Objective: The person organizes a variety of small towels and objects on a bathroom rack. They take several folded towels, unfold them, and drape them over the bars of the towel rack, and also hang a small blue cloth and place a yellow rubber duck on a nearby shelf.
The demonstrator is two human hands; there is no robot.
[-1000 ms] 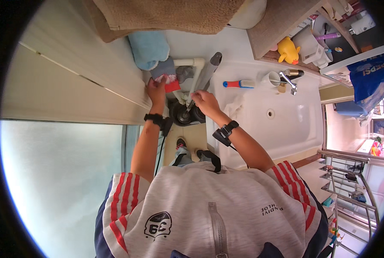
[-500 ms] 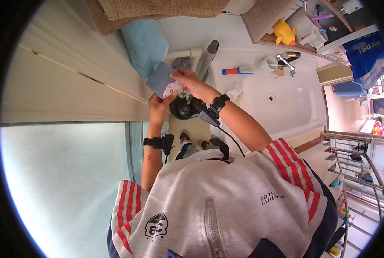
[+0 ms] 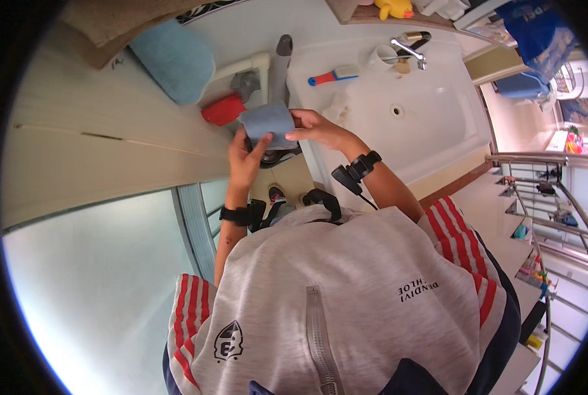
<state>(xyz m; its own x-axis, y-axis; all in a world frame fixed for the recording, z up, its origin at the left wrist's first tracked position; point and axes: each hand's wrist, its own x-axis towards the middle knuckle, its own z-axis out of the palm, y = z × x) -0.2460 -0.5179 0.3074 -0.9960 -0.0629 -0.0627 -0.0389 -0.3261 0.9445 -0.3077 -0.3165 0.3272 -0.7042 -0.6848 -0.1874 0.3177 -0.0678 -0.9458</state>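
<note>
A small blue-grey cloth (image 3: 267,122) is stretched between my two hands, left of the sink. My left hand (image 3: 244,160) pinches its lower left edge, thumb on top. On the right side, my right hand (image 3: 317,128) grips the cloth between thumb and fingers. Its near edge curves slightly, and only the plain face shows. Just behind the cloth lies a red item (image 3: 223,110) whose kind I cannot make out. Below my hands, a dark round object (image 3: 277,157) is mostly covered.
To the right is a white sink (image 3: 438,118) with a tap (image 3: 411,52), a white cup (image 3: 381,58) and a red-and-blue handled brush (image 3: 333,76). A light-blue towel (image 3: 172,62) hangs at upper left, near a white pipe (image 3: 241,66). A frosted window (image 3: 96,283) is at left.
The cloth has turned so its cartoon print no longer shows. Both hands have shifted, the right one now at the cloth's right side. The red item has come into sight, and my view has shifted.
</note>
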